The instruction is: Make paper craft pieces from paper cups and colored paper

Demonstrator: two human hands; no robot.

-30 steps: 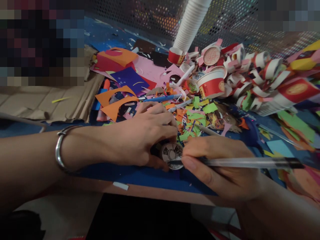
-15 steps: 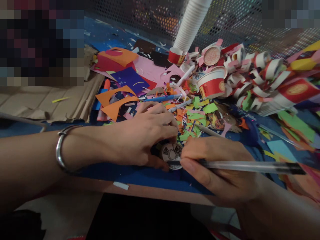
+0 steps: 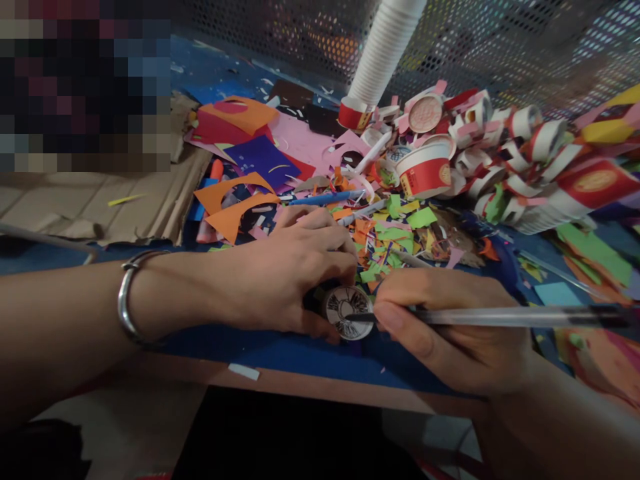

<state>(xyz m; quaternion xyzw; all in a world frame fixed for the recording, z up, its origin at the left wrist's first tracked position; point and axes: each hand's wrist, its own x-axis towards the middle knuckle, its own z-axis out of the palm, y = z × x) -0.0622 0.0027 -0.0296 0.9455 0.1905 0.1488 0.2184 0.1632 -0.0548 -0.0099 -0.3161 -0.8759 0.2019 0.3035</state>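
A small round white disc [image 3: 336, 308] with black pen marks faces up near the table's front edge. Inner circles and dark hatched patches are drawn on it; whether it is part of a cup I cannot tell. My left hand [image 3: 300, 267] curls round its left side, thumb and fingers closed on it. From the right, my right hand [image 3: 450, 327] pinches a clear-barrelled black pen [image 3: 510, 316]. The pen's dark tip lies over the disc, close to the inner circle. A silver bangle [image 3: 126, 300] circles my left wrist.
Green and orange paper scraps [image 3: 395, 233] cover the table behind my hands. Red and white paper cups [image 3: 425, 170] heap up at the back right beside a white ribbed tube [image 3: 385, 50]. Corrugated cardboard [image 3: 100, 207] lies left. Perforated metal mesh [image 3: 300, 33] stands behind.
My right hand and the pen have shifted slightly right and the pen lies flatter, its tip now nearer the disc's middle. More dark hatching shows on the disc. My left hand stays in place.
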